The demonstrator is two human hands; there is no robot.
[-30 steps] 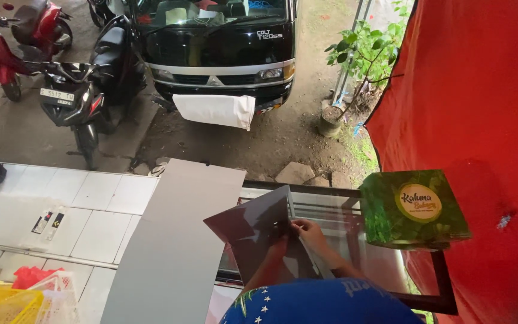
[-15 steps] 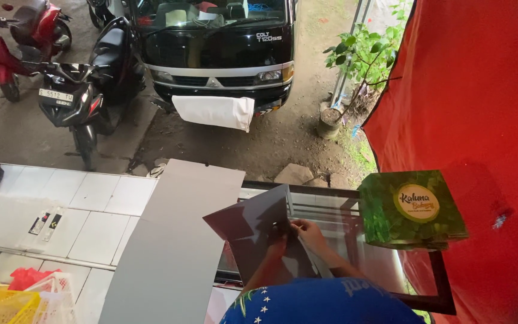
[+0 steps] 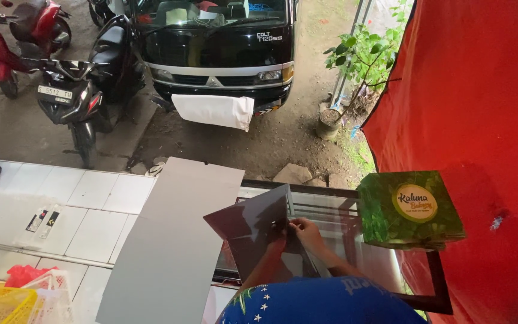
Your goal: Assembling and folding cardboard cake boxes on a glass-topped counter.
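Near the middle of the view, over a glass-topped table (image 3: 331, 207) with a dark frame, both hands met on a dark, glossy sheet (image 3: 253, 225) that was held tilted above the glass. The right hand (image 3: 308, 235) was closed on the sheet's right edge, fingers curled over it. The left hand (image 3: 278, 240) was mostly hidden behind the sheet and the forearm; it seemed to pinch the same edge, though the grip could not be made out clearly. A blue garment with small stars (image 3: 325, 303) filled the near bottom edge.

Just left of the dark sheet lay a long grey board (image 3: 172, 240), reaching from the table's far left corner down toward the near edge. On the right end of the table sat a stack of flat green boxes with a round yellow label (image 3: 410, 209), well apart from the hands. A red tarp (image 3: 481, 120) hung along the right side. To the near left stood a yellow basket (image 3: 1, 303) on white floor tiles (image 3: 91, 204). Farther off were parked 1 black truck (image 3: 217, 48), 1 black scooter (image 3: 85, 84) and 1 red scooter (image 3: 13, 36), with a potted plant (image 3: 355, 66) to the right of the truck.
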